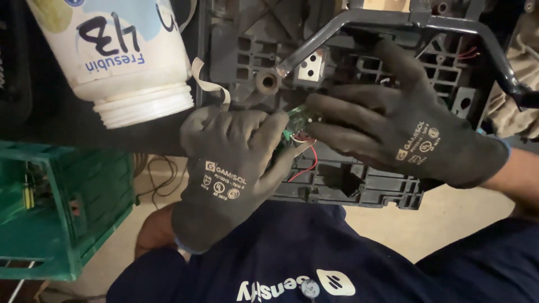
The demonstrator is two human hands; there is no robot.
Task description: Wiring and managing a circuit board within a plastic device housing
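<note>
On the lap, head view: dark grey plastic housing sits underside up, ribbed cavities exposed, bent metal bar crossing its top. Left hand, gloved, curls its fingers and pinches the small green circuit board at the housing's middle; thumb presses from the near side. Right hand, also gloved, lies flat over the housing, fingers extended leftward, fingertips touching the same board.

Progress, as a judgement: board looks lifted partly out of its pocket, but the red wires run from it into the housing, so it's not free yet. Wires remain attached; no tool visible.

Orientation: board mostly hidden by fingers; its long axis seems to run diagonally, upper right to lower left, can't confirm. Housing's long axis runs left-right.

Upper left: white plastic jar, mouth down, lidless. Lower left: green crate.
</note>
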